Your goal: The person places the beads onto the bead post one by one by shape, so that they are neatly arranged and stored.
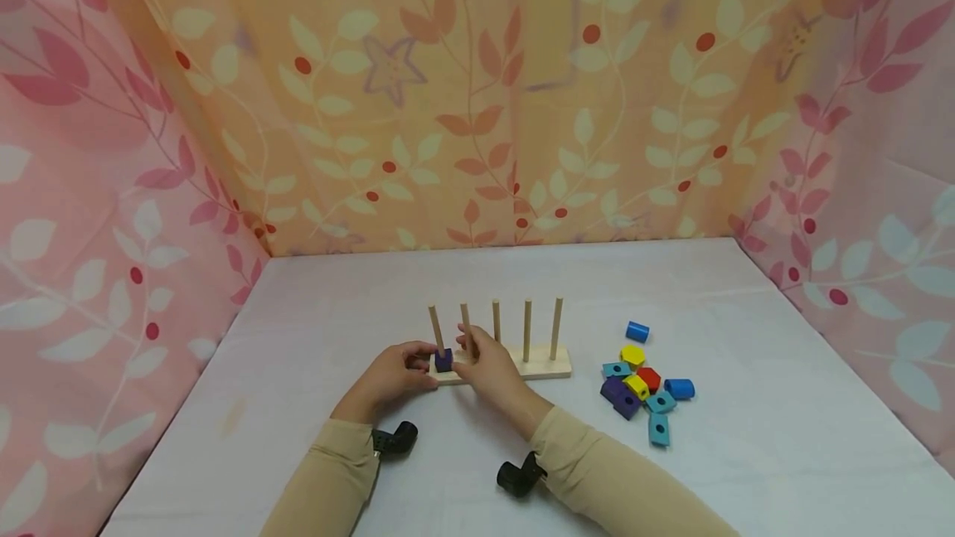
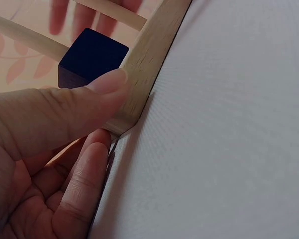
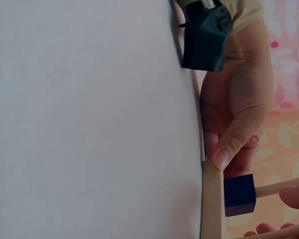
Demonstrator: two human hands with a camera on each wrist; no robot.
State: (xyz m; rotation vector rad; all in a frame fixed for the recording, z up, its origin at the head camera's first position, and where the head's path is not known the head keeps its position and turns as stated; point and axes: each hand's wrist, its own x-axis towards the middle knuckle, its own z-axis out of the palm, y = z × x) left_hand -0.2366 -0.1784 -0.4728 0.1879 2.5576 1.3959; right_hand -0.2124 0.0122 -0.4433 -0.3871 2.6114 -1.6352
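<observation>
A pale wooden peg stand with several upright pegs sits on the white table. One dark purple block is threaded on its leftmost peg, down at the base. My left hand grips the stand's left end; in the left wrist view its thumb presses the base's edge beside the block. Around the second peg my right hand hovers with thumb and fingers apart. In the right wrist view, the right thumb is close to the peg above the block, with nothing held.
Right of the stand lies a loose group of blocks: teal ones, purple ones, yellow ones, a red one and blue half-round or cylindrical ones. Another blue piece lies farther back. Patterned curtains enclose the table.
</observation>
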